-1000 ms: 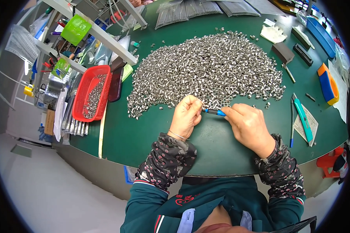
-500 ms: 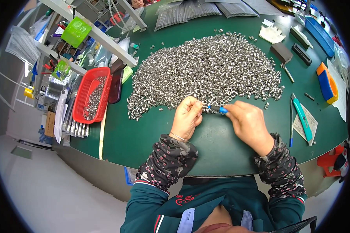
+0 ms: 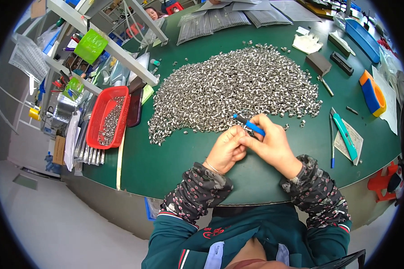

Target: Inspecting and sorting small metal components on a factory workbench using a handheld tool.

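A large heap of small silvery metal rings (image 3: 233,85) spreads over the green table in front of my hands. My right hand (image 3: 276,145) is closed around a blue and black pen-shaped tool (image 3: 254,127), tilted with its blue-tipped end toward the heap. My left hand (image 3: 226,150) is pinched shut just in front of the heap. Its fingertips meet those of my right hand, and whatever lies between them is too small or covered to make out.
At left, a red plastic basket (image 3: 94,123) holds more metal rings. To the right lie a turquoise utility knife (image 3: 346,136), a pen (image 3: 332,143), an orange and blue tape dispenser (image 3: 373,96) and a dark block (image 3: 318,64). Bagged tubes (image 3: 215,22) lie at the back.
My hands have come together. The pen-shaped tool, which pointed at my left fingertips, now sits back in my right hand with its tip tilted up and away.
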### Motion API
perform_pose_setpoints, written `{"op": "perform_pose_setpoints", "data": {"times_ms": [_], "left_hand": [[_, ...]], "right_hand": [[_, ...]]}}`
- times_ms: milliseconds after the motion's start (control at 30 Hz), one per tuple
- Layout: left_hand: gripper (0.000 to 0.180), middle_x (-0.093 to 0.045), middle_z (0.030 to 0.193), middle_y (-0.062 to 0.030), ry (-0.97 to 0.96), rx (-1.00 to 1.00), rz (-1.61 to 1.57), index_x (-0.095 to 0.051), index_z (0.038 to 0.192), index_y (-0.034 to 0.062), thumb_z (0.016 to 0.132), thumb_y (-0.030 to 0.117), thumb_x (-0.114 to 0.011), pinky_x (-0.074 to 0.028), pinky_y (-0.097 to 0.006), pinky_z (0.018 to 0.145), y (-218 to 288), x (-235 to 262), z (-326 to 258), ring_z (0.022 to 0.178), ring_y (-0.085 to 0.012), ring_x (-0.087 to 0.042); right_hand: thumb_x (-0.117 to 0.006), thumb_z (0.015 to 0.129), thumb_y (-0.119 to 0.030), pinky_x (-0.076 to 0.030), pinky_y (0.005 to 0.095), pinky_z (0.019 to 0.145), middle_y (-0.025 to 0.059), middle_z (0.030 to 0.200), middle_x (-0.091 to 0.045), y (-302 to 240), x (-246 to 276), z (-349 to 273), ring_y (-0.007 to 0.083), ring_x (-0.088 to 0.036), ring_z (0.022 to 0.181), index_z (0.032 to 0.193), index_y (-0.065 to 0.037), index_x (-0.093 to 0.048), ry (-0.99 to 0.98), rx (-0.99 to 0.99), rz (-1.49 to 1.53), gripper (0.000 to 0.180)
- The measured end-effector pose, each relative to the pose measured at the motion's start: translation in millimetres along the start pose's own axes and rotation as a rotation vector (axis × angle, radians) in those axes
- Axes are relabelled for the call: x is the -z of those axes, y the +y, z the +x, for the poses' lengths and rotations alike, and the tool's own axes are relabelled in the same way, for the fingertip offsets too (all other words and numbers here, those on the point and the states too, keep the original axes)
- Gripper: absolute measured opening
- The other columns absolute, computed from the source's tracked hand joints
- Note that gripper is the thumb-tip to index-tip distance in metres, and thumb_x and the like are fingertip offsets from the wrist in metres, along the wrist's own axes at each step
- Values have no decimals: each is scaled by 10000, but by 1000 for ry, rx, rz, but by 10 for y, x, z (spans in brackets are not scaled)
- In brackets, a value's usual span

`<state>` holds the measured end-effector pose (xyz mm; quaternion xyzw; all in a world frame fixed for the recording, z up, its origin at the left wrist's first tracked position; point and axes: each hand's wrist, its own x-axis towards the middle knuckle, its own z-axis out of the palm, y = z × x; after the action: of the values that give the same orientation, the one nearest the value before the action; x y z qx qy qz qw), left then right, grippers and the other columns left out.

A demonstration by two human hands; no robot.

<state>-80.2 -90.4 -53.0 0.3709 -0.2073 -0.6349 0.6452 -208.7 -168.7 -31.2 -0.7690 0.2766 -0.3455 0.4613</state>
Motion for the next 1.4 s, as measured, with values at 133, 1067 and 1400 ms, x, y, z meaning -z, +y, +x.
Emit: {"op": "perform_pose_setpoints", "data": {"times_ms": [133, 1067, 1400], "left_hand": [[143, -421, 636, 6, -36, -56, -79, -488, 837, 53, 894, 173, -438, -220, -155, 364, 70, 96, 16, 452, -27, -284], [98, -490, 696, -22, 150, -171, -26, -507, 891, 42, 868, 137, -494, -231, -146, 368, 150, 219, 56, 457, -18, -308], [67, -514, 676, -26, 111, -195, 126, -507, 875, 35, 856, 99, -505, -234, -150, 379, 160, 210, 53, 450, -12, -325]], "right_hand": [[-649, 729, -144, -387, 271, 471, 67, 592, -511, 72, 99, 53, 154, -485, 481, 864, -42, -494, 172, -61, -11, 230], [-609, 696, -76, -424, 335, 518, 54, 647, -485, 26, 129, -58, 219, -532, 627, 844, -86, -576, 36, 415, -506, 152], [-604, 710, -102, -418, 362, 500, 70, 623, -518, 54, 145, -39, 249, -546, 590, 807, -77, -599, 59, 285, -529, 100]]}}
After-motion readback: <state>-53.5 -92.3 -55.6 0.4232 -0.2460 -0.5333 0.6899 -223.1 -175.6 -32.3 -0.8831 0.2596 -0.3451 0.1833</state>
